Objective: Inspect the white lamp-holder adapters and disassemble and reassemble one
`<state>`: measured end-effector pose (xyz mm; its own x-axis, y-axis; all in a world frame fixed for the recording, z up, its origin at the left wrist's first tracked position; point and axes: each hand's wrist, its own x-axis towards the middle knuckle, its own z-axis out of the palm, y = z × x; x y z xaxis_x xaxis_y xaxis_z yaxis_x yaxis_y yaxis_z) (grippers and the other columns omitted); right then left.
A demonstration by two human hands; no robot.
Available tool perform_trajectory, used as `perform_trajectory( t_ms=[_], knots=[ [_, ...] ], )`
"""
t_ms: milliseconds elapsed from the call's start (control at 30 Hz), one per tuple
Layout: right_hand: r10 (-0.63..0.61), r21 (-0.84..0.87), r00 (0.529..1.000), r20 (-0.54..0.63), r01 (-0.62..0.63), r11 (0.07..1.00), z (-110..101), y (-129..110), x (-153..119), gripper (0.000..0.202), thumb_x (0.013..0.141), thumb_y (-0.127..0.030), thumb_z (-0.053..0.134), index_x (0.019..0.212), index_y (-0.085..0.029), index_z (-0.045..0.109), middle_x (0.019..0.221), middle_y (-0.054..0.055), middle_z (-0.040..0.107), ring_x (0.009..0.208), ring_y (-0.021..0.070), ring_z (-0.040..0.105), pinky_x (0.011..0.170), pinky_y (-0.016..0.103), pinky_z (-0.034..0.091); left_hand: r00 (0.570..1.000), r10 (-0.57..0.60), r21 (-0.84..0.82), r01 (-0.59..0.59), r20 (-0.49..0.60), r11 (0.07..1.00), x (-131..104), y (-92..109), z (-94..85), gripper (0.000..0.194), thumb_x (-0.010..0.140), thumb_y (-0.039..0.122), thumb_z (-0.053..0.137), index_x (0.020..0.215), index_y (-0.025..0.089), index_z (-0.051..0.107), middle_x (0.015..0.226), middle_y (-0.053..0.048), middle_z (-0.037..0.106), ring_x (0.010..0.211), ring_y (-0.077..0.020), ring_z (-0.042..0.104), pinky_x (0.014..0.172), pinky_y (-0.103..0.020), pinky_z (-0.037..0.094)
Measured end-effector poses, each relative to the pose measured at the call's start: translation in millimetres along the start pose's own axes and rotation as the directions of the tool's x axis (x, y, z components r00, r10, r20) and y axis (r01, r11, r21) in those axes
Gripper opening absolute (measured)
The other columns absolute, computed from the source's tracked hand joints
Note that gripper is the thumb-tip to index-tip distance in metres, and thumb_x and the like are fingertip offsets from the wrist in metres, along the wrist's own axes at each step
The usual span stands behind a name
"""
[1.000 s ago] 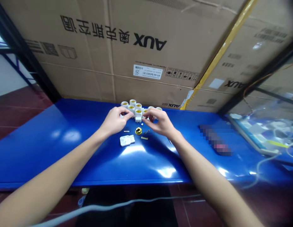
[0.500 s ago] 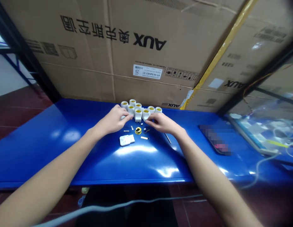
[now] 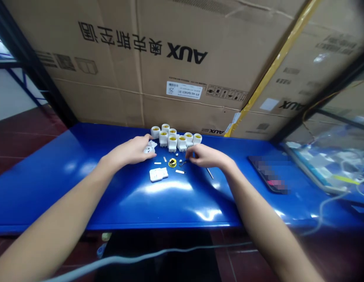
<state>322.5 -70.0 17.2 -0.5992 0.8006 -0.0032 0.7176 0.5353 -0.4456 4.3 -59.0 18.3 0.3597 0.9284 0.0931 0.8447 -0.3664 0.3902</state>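
My left hand [image 3: 136,149] has its thumb and fingers around a white plastic housing piece [image 3: 150,147] beside a cluster of white plug-in units [image 3: 172,143] with yellow tops. My right hand [image 3: 204,156] is closed in a pinch just right of the small loose parts; what is between its fingertips is too small to make out. Between the hands lie a yellow ring-shaped part [image 3: 172,162], small white bits [image 3: 180,161] and a thin pale strip [image 3: 180,171]. Nearer me lies a flat white housing half [image 3: 158,174].
A pen-like metal tool [image 3: 210,173] lies by my right wrist. Farther right on the blue table [image 3: 117,203] are a dark flat object [image 3: 267,174] and a tray [image 3: 314,172] of white parts and cables. Large cardboard boxes [image 3: 111,78] stand behind.
My left hand has shifted left from the plug-in units, and the white housing piece at its fingers now shows. My right hand has drawn slightly back and right from the units.
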Motion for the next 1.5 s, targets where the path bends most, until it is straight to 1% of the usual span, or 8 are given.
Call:
perform_trajectory(
  t_ms=[167, 367, 800, 1000, 1067, 1133, 1267, 1500],
  knots=[
    [-0.018, 0.069, 0.997, 0.076, 0.012, 0.998, 6.4, 1.4, 4.2, 0.01, 0.087, -0.018, 0.087, 0.094, -0.019, 0.08, 0.088, 0.004, 0.079, 0.074, 0.019, 0.068, 0.064, 0.029, 0.048, 0.968, 0.191, -0.131, -0.214, -0.165, 0.968, -0.9, 13.5, -3.6, 0.051, 0.08, 0.049, 0.081, 0.124, 0.023, 0.08, 0.112, -0.009, 0.084, 0.095, -0.0307, 0.078, 0.085, -0.036, 0.055],
    [-0.061, 0.113, 0.995, 0.081, 0.052, 0.992, 7.8, -0.2, 5.6, 0.014, 0.089, -0.015, 0.082, 0.078, -0.019, 0.073, 0.073, 0.0, 0.072, 0.064, 0.0146, 0.058, 0.057, 0.027, 0.041, 0.89, 0.296, -0.151, -0.365, -0.348, 0.919, -4.7, 27.7, -1.7, 0.044, 0.078, 0.046, 0.083, 0.113, 0.018, 0.081, 0.112, -0.011, 0.081, 0.102, -0.0303, 0.075, 0.091, -0.039, 0.056],
    [-0.095, 0.418, 0.995, -0.03, 0.099, 0.903, -12.8, -8.9, -2.2, 0.019, 0.093, -0.036, 0.078, 0.091, -0.017, 0.076, 0.084, 0.004, 0.076, 0.074, 0.0171, 0.063, 0.068, 0.029, 0.049, 0.92, 0.274, -0.464, -0.38, -0.281, 0.8, -2.2, 24.8, 7.9, 0.056, 0.088, 0.052, 0.085, 0.135, 0.023, 0.079, 0.137, -0.012, 0.079, 0.121, -0.0349, 0.076, 0.101, -0.045, 0.061],
    [-0.025, 0.156, 0.997, 0.075, 0.013, 0.988, -13.9, -1.1, -1.4, 0.013, 0.09, -0.029, 0.08, 0.087, -0.016, 0.079, 0.081, 0.005, 0.076, 0.073, 0.0186, 0.064, 0.068, 0.031, 0.047, 0.957, 0.172, -0.606, -0.282, -0.234, 0.743, -2.6, 30.6, 14.4, 0.065, 0.079, 0.054, 0.093, 0.132, 0.019, 0.078, 0.125, -0.014, 0.082, 0.106, -0.0339, 0.079, 0.095, -0.048, 0.063],
    [0.011, 0.064, 0.998, 0.066, -0.015, 0.998, -12.2, -0.3, -0.5, 0.014, 0.092, -0.027, 0.078, 0.083, -0.016, 0.08, 0.077, 0.005, 0.075, 0.069, 0.018, 0.062, 0.067, 0.031, 0.044, 0.956, 0.172, -0.571, -0.282, -0.24, 0.771, -3.3, 32.0, 15.3, 0.064, 0.079, 0.056, 0.092, 0.129, 0.019, 0.078, 0.122, -0.013, 0.082, 0.103, -0.0328, 0.078, 0.091, -0.046, 0.062],
    [0.027, 0.039, 0.99, -0.139, -0.022, 0.999, -9.0, -5.8, 0.0, 0.025, 0.097, -0.029, 0.073, 0.076, -0.016, 0.076, 0.07, 0.003, 0.07, 0.065, 0.0161, 0.056, 0.065, 0.031, 0.04, 0.951, 0.183, -0.502, -0.288, -0.249, 0.815, -4.0, 32.9, 15.7, 0.063, 0.078, 0.058, 0.091, 0.126, 0.019, 0.077, 0.115, -0.011, 0.082, 0.097, -0.0309, 0.077, 0.087, -0.043, 0.061],
    [0.041, 0.304, 0.827, -0.561, 0.159, 0.939, 8.0, -36.2, 2.0, 0.038, 0.1, -0.053, 0.071, 0.085, -0.017, 0.073, 0.073, 0.001, 0.067, 0.063, 0.0135, 0.05, 0.061, 0.029, 0.039, 0.944, 0.235, -0.336, -0.305, -0.233, 0.891, -4.8, 35.2, 16.6, 0.045, 0.08, 0.054, 0.087, 0.102, 0.019, 0.07, 0.09, -0.004, 0.075, 0.078, -0.0227, 0.069, 0.07, -0.034, 0.052],
    [0.129, 0.588, 0.891, -0.434, 0.172, 0.79, 45.1, -74.0, 11.1, 0.048, 0.088, -0.064, 0.083, 0.075, -0.021, 0.066, 0.067, 0.002, 0.065, 0.062, 0.0157, 0.055, 0.059, 0.03, 0.043, 0.875, 0.395, -0.071, -0.429, -0.28, 0.9, -4.7, 38.6, 18.7, 0.027, 0.085, 0.032, 0.075, 0.078, 0.023, 0.05, 0.082, -0.002, 0.063, 0.074, -0.0182, 0.057, 0.067, -0.03, 0.039]
  ],
)
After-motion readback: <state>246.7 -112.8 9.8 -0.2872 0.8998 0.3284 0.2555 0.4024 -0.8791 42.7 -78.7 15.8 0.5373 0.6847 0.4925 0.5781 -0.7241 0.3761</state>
